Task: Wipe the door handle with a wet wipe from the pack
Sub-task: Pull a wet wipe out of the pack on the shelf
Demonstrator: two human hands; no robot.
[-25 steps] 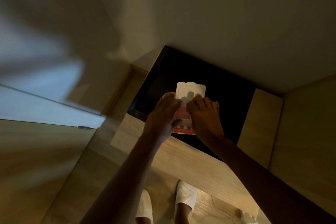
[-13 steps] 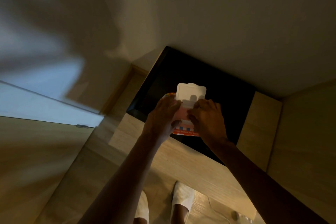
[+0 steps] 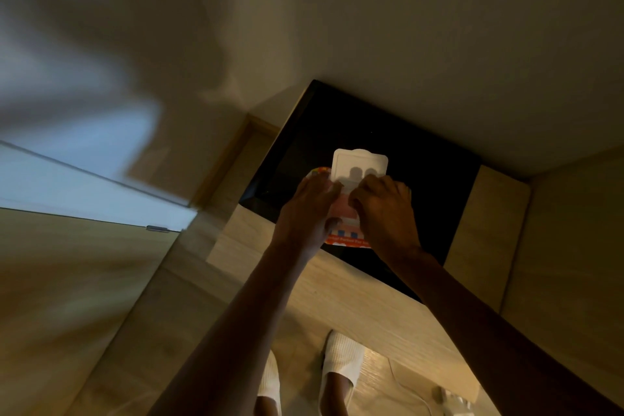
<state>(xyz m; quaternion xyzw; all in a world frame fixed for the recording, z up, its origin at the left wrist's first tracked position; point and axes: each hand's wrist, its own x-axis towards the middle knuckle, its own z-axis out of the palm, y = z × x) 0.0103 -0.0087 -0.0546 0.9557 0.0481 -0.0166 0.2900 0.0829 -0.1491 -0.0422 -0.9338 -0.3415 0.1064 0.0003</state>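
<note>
A pink and orange wet wipe pack (image 3: 345,217) lies on a black counter top (image 3: 422,186). Its white flap lid (image 3: 358,166) stands open, away from me. My left hand (image 3: 309,209) grips the pack's left side. My right hand (image 3: 388,209) rests on the pack's right side with its fingertips at the opening under the lid. Whether a wipe is pinched there is hidden by the fingers. No door handle is in view.
The black top sits on a light wood cabinet (image 3: 341,284) against a pale wall (image 3: 405,27). A wood panel (image 3: 486,230) borders it on the right. A wooden door (image 3: 67,280) with a small metal fitting (image 3: 157,229) stands at left. White slippers (image 3: 341,355) and a cable lie below.
The view has shifted slightly. Both hands stay on the pack; my right fingers have moved a little toward the opening under the raised lid.
</note>
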